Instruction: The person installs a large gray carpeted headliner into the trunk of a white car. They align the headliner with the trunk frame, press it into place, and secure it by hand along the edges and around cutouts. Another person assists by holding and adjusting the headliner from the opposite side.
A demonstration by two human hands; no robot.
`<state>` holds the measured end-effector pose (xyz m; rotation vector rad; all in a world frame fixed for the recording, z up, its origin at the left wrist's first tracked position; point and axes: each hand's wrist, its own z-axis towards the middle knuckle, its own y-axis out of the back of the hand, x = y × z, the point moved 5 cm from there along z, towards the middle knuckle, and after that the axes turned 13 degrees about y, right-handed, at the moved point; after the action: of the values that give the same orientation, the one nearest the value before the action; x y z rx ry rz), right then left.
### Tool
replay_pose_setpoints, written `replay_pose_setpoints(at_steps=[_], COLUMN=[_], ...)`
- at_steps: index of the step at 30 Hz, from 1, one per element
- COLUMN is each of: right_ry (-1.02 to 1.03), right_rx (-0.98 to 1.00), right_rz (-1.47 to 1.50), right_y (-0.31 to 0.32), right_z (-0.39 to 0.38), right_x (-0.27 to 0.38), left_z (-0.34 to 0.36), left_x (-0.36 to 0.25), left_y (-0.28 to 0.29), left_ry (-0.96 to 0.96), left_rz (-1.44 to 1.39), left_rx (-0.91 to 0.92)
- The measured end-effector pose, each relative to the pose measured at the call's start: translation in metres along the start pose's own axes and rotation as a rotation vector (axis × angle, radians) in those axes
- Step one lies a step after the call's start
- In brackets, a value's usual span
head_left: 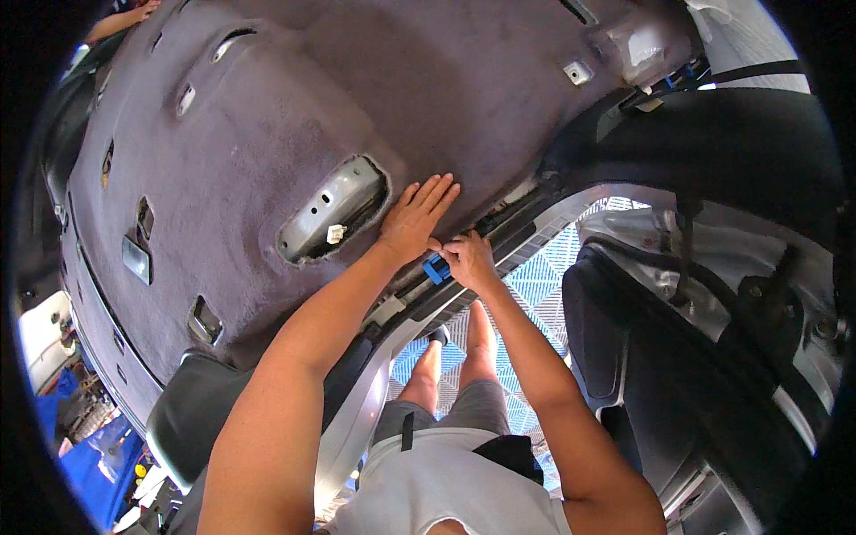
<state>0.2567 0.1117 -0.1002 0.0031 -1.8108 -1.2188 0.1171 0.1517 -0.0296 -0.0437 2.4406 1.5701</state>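
My left hand (417, 214) rests on the purplish-grey carpet (455, 107) of a car floor, fingers stretched out and thumb toward my right hand. It lies beside a cut-out showing a metal bracket (316, 201) with a small white connector (337, 233). My right hand (470, 260) is curled at the carpet's edge along the door sill (519, 241), its thumb and fingertips close to my left thumb; what they hold, if anything, is hidden. Just below them is a blue plastic piece (436, 270) in the sill channel.
A dark door (624, 339) stands open on the right, black trim (678, 143) above it. My legs are on blue-and-white floor tiles (539, 276). Another person's hand (141, 12) is at the top left. Blue bins (94, 473) with assorted items sit at the lower left.
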Motion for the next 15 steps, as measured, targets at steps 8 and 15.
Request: replay_pose_setpoints(at_steps=[8,15], right_ry=[-0.044,-0.128], right_rx=[0.022,-0.579], right_rz=[0.110,0.217], right_y=[0.000,0.131], right_z=[0.002,0.027], right_x=[-0.009,-0.004], left_z=[0.000,-0.015], left_x=[0.001,-0.007], left_y=[-0.001,0.002], left_ry=[0.010,-0.072], left_rz=[-0.029,0.042], left_rx=[0.005,-0.005])
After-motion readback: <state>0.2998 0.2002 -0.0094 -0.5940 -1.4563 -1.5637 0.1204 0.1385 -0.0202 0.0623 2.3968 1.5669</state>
